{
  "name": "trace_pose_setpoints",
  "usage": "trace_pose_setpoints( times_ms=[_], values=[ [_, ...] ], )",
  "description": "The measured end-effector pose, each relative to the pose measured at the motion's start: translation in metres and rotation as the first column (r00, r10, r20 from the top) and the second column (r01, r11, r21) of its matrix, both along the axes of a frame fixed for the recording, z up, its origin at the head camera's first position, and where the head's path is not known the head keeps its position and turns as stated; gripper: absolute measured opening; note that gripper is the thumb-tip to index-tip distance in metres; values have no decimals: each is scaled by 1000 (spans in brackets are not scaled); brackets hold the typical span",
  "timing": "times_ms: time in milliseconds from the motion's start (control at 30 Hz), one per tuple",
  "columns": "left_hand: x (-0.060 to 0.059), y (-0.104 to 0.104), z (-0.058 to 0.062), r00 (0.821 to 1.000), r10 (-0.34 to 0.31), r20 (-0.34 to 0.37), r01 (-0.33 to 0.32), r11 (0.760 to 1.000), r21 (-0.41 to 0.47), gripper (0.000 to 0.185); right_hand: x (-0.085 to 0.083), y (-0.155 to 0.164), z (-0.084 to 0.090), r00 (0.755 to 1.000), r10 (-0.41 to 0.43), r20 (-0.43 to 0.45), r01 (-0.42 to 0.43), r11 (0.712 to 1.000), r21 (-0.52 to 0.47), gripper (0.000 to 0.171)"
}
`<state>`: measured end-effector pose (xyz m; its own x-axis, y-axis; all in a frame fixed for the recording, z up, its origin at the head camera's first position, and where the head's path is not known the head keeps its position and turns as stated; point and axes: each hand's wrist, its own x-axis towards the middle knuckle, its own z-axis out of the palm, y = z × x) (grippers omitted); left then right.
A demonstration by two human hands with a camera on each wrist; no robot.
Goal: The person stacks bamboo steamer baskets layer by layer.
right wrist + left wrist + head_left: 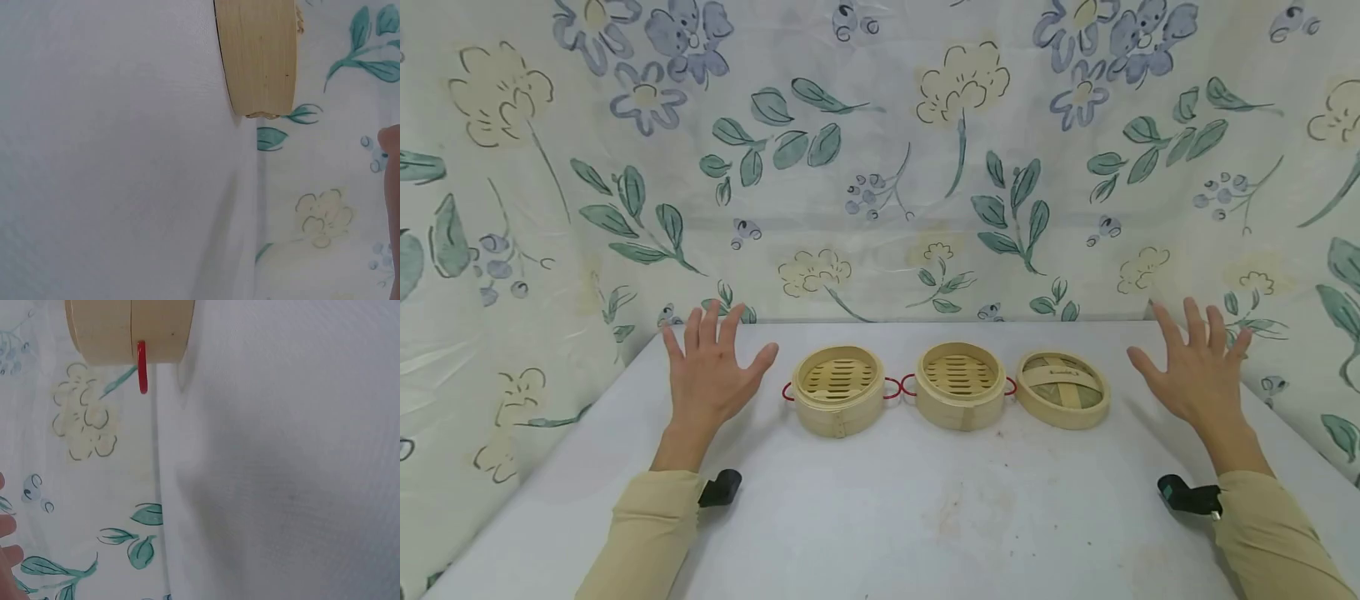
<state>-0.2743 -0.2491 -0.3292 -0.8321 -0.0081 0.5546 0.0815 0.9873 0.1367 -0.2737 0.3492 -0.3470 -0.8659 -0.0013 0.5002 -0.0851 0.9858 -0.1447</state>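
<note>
Two round bamboo steamer baskets with red wire handles stand side by side on the white table [880, 517]: the left basket [838, 389] and the middle basket [960, 384]. To their right lies a bamboo steamer lid [1063, 388], underside up. My left hand [713, 367] hovers to the left of the left basket, fingers spread, holding nothing. My right hand [1193, 371] hovers to the right of the lid, also spread and empty. The left wrist view shows the left basket's side [128, 331] with a red handle [142, 365]. The right wrist view shows the lid's rim [259, 56].
A floral cloth [880, 167] hangs behind the table and along both sides, close to each hand. Black wrist-camera mounts [721, 488] [1187, 496] sit at my beige sleeves. The table's front half lies bare in front of the baskets.
</note>
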Motion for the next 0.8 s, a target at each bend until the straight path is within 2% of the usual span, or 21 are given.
trace_pose_setpoints(
  times_ms=[467, 800],
  values=[
    [0, 1, -3, 995, -45, 94, 36, 995, 93, 85, -2, -5, -2, 999, 29, 14, -29, 1000, -7, 77],
    [-1, 3, -5, 985, -48, 164, 32, 994, 100, 88, -6, -14, -6, 997, 80, -2, -80, 996, -39, 77]
  ],
)
